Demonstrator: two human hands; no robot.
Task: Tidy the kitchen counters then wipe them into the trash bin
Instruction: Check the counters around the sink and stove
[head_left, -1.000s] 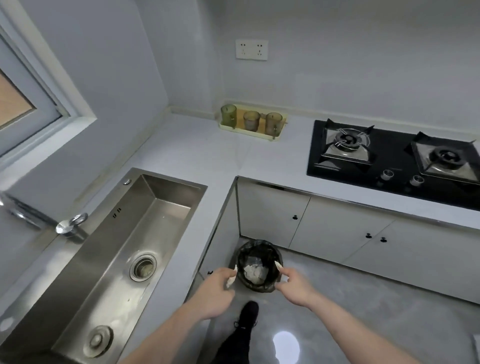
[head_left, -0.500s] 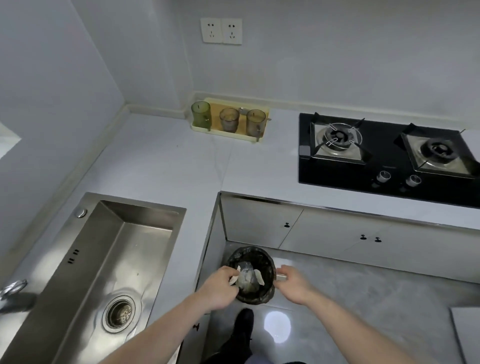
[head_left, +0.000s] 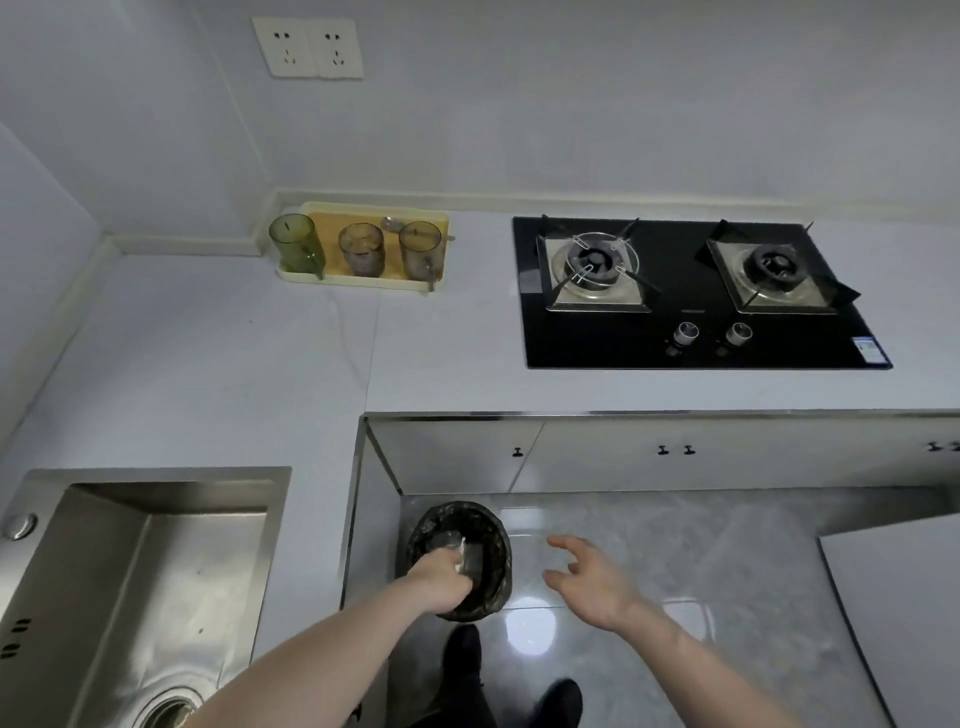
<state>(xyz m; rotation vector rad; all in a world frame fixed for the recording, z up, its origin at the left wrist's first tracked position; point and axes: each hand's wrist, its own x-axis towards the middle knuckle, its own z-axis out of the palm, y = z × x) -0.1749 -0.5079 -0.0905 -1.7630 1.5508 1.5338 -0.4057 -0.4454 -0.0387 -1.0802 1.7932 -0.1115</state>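
A round trash bin (head_left: 483, 530) lined with a black bag stands on the floor in the corner of the L-shaped counter (head_left: 208, 374). My left hand (head_left: 441, 579) reaches over the bin's mouth and pinches a white wipe (head_left: 460, 551) in its curled fingers. Pale crumpled paper lies inside the bin. My right hand (head_left: 592, 579) hovers to the right of the bin above the floor, fingers spread and holding nothing.
A yellow tray (head_left: 382, 283) with three tinted glasses sits at the back of the counter. A black two-burner gas hob (head_left: 691, 343) lies to the right, a steel sink (head_left: 130, 582) to the left. White cabinet doors (head_left: 623, 457) stand behind the bin. My dark shoes show below.
My right hand has let go of the wipe and moved right, away from the bin, with its fingers opening. My left hand went lower over the bin with the wipe. The view swung right.
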